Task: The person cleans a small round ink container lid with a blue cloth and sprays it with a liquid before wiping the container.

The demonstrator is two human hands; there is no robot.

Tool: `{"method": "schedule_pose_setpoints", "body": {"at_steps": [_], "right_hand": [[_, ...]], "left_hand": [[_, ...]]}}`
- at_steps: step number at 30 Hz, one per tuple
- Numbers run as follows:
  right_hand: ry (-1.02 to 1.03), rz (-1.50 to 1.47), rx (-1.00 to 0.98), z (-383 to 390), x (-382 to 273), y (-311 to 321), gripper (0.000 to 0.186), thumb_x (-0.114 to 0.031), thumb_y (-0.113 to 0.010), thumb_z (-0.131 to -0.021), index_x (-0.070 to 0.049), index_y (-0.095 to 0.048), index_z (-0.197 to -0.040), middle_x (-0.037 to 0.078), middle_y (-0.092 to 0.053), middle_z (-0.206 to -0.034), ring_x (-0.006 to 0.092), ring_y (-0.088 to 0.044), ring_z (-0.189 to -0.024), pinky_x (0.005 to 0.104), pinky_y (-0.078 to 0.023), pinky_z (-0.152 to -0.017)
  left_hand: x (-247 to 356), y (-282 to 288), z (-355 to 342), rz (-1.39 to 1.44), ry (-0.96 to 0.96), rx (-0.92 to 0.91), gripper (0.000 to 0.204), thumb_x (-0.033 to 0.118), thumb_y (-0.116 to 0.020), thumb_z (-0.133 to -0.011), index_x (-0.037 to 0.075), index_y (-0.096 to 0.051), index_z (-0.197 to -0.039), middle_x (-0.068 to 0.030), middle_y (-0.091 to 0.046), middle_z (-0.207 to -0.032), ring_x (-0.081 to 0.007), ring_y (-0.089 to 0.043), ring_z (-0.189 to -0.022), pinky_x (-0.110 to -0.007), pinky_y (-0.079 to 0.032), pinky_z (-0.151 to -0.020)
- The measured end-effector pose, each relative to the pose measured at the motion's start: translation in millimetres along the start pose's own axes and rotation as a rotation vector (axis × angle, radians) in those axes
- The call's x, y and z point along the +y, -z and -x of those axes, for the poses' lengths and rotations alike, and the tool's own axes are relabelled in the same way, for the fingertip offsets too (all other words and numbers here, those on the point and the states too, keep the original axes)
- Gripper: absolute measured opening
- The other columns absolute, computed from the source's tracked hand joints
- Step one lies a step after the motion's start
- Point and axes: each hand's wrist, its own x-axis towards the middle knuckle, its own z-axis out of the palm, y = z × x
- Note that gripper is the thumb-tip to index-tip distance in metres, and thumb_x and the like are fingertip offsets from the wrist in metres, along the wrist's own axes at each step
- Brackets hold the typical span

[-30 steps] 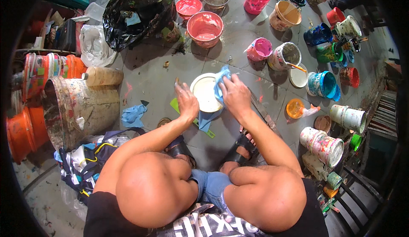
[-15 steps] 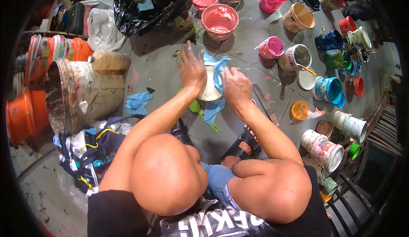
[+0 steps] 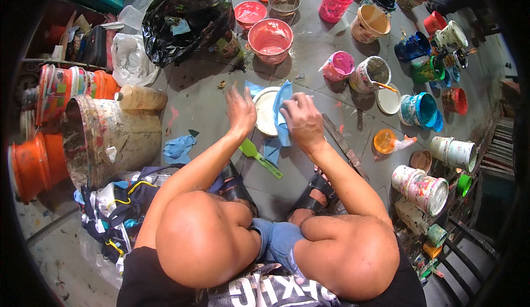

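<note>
Wht tub point(image 3: 265, 112) pt. behind cloth point(image 3: 284, 112), L hand point(image 3: 242, 111) blurry

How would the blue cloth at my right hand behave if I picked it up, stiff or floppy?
Probably floppy: the blue cloth lies in a loose fold across the right side of the round white container. It's likely light too, as it looks thin. Pushed, it may crumple, like the similar bunched cloth on the floor at left.
</note>
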Motion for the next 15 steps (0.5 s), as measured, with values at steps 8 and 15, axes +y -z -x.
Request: {"method": "schedule_pose_setpoints", "body": {"at_steps": [8,15], "right_hand": [[0.334,-0.071,-0.049,32.7,-22.9,-5.8,0.033,-0.018,-0.071,-0.087,-0.009,-0.073,-0.119,0.006,-0.065,-0.124,0.0251,-0.057,-0.122,0.0446,-0.039,-0.106],[0.156,0.132,-0.048,4.5,-2.8,9.4,0.030,-0.015,-0.064,-0.089,-0.016,-0.073,-0.117,0.003,-0.064,-0.118,0.0230,-0.057,-0.116,0.0456,-0.034,-0.103]], "left_hand": [[-10.1,-17.5,-15.0,-0.055,-0.375,0.048,0.057,0.041,-0.047,-0.108,0.010,-0.039,-0.155,-0.0208,-0.039,-0.158,-0.0419,-0.040,-0.144,-0.060,-0.031,-0.116],[8.5,-13.2,-13.7,-0.076,-0.258,-0.242,0.059,0.046,-0.044,-0.108,0.031,-0.029,-0.163,-0.0238,-0.031,-0.163,-0.0471,-0.035,-0.146,-0.073,-0.025,-0.114]]}}
